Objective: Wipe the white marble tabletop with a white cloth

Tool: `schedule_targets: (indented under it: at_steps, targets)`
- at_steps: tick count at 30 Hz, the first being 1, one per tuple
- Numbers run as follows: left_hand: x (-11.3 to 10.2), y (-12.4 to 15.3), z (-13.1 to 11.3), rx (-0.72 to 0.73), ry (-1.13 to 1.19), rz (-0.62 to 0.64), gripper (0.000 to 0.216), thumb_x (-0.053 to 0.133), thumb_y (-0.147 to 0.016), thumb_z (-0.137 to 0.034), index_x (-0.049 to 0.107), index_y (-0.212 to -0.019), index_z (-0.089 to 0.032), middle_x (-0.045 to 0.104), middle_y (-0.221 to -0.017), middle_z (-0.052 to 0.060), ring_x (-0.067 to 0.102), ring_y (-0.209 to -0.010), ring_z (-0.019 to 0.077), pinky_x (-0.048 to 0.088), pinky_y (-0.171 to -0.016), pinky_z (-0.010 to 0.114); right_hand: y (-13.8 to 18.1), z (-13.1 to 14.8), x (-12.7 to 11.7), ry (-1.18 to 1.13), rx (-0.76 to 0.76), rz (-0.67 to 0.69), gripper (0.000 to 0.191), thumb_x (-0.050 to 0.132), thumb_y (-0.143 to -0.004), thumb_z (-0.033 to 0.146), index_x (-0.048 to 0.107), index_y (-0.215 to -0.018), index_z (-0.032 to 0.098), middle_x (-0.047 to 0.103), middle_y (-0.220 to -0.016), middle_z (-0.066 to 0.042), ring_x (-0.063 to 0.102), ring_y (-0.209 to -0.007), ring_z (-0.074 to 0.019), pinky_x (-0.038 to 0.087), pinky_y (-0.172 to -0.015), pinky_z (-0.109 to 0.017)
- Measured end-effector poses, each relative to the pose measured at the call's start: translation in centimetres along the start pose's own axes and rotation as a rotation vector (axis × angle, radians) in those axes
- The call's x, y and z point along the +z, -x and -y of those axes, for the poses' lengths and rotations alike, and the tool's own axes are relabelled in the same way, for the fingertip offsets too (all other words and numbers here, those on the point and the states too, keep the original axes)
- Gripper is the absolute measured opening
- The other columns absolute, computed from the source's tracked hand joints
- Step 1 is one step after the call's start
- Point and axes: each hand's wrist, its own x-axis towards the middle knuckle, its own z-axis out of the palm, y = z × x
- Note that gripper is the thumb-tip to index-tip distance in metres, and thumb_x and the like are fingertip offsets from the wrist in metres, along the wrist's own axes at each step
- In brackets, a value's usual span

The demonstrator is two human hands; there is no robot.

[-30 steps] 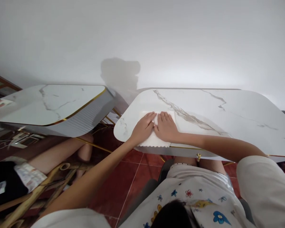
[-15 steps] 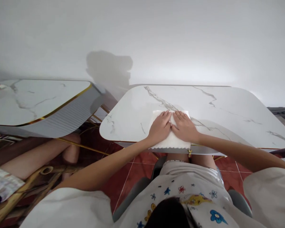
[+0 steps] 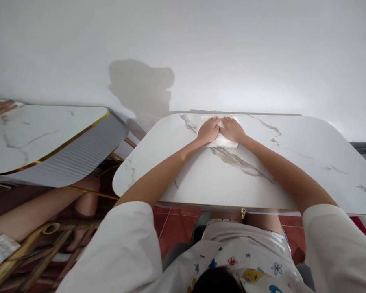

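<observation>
Near rim: Where the white, marble-patterned, rounded tabletop (image 3: 198,185) comes closest, lower middle of frame, a small gold metal knob (image 3: 243,213) sits just below.
Under palms: white rectangular cloth with a wavy edge (image 3: 222,142), upper middle of frame, lying on the tabletop near its back edge.
Bare left hand (image 3: 208,131): palm down on cloth, fingers extended, pinching nothing.
Bare right hand (image 3: 233,130): same posture, just beside the left; thumb contact cannot be told.
Pressure (judged): even through both palms; cloth corners flat; overlap passes if sliding.
Back edge (judged): ease off here, lest fingertips knock the plain pale-grey wall (image 3: 232,53) or cloth bunches.
</observation>
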Motion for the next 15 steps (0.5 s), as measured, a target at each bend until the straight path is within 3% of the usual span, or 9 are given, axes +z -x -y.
schedule_targets:
  at_steps: [7,11,15]
  targets:
    - [0.9,-6.1,2.8,0.026,0.004,-0.027,0.050,0.032,-0.087,-0.013,0.052,-0.132,-0.015,0.048,-0.144,0.006,0.039,-0.136,0.0198,0.027,-0.115,0.034,-5.5,-2.8,0.6,-0.031,0.001,-0.054,0.050,0.036,-0.094,0.029,0.046,-0.135,0.001,0.048,-0.141,-0.019,0.039,-0.133,-0.0291,0.026,-0.110,-0.040]
    - [0.9,-7.7,3.4,0.001,0.030,-0.040,0.044,0.032,-0.088,-0.015,0.060,-0.123,-0.017,0.057,-0.135,0.006,0.048,-0.127,0.0232,0.035,-0.110,0.037,-7.2,-3.4,0.7,-0.006,0.023,-0.095,0.041,0.037,-0.095,0.029,0.059,-0.119,0.004,0.061,-0.123,-0.018,0.051,-0.119,-0.0282,0.033,-0.104,-0.038]
    - [0.8,-8.4,3.7,-0.021,0.052,-0.047,0.041,0.034,-0.089,-0.019,0.062,-0.118,-0.022,0.061,-0.129,0.003,0.053,-0.121,0.0247,0.041,-0.103,0.038,-7.8,-3.7,0.9,0.016,0.052,-0.112,0.036,0.038,-0.095,0.028,0.061,-0.114,0.007,0.064,-0.117,-0.016,0.055,-0.113,-0.0275,0.037,-0.101,-0.038]
